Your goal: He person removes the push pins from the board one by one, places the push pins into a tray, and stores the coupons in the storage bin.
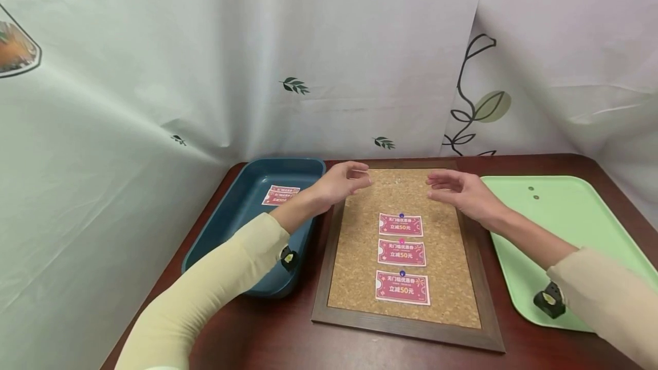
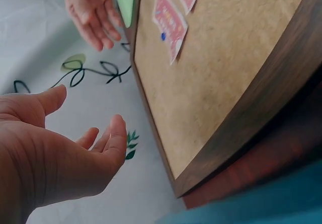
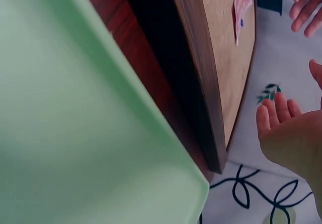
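Over the far left edge of a wood-framed corkboard, my left hand hovers with loosely bent fingers and holds nothing. Facing it across the board, my right hand is likewise raised and bare, fingers spread from the thumb in the right wrist view. Pink coupons hang in a column on the cork: a top one with a blue pushpin, a middle one with a pink pushpin, and a lower one with another blue pushpin.
To the left, a dark blue basin holds more pink coupons. A light green tray lies to the right, with two small pins on it. Behind the dark red table hangs a patterned white curtain.
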The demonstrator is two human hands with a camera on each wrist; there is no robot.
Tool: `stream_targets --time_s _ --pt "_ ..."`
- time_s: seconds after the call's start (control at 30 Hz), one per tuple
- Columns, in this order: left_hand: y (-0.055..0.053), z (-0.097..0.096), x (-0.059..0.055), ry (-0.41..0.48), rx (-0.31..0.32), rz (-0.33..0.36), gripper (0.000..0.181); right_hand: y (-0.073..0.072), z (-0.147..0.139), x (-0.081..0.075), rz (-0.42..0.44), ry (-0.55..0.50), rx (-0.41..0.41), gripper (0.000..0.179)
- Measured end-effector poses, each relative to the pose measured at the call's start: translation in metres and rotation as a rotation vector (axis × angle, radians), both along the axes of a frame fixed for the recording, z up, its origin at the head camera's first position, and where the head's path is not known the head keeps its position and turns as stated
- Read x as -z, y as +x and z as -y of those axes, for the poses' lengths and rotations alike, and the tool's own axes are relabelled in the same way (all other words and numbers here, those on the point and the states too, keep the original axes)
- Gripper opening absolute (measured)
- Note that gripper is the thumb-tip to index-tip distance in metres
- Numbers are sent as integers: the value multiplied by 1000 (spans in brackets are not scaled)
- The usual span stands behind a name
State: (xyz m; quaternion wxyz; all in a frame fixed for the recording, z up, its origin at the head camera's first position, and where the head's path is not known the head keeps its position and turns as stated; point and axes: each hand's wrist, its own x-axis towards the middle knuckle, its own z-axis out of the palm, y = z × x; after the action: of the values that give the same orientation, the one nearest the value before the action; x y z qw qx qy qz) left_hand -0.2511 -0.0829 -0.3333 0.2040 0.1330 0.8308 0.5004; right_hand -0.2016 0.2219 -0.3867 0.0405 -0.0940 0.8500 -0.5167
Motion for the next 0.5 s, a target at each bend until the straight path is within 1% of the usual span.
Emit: stream_targets --time_s 0.2,0.33,0.5 --pt "6 -7 13 -13 10 24 48 -2 15 7 50 -21 -25 59" --pt "9 -14 22 -43 12 37 48 -3 23 13 51 -27 -49 57" --pt "13 -21 32 -68 40 42 46 -5 32 20 33 -22 -73 52"
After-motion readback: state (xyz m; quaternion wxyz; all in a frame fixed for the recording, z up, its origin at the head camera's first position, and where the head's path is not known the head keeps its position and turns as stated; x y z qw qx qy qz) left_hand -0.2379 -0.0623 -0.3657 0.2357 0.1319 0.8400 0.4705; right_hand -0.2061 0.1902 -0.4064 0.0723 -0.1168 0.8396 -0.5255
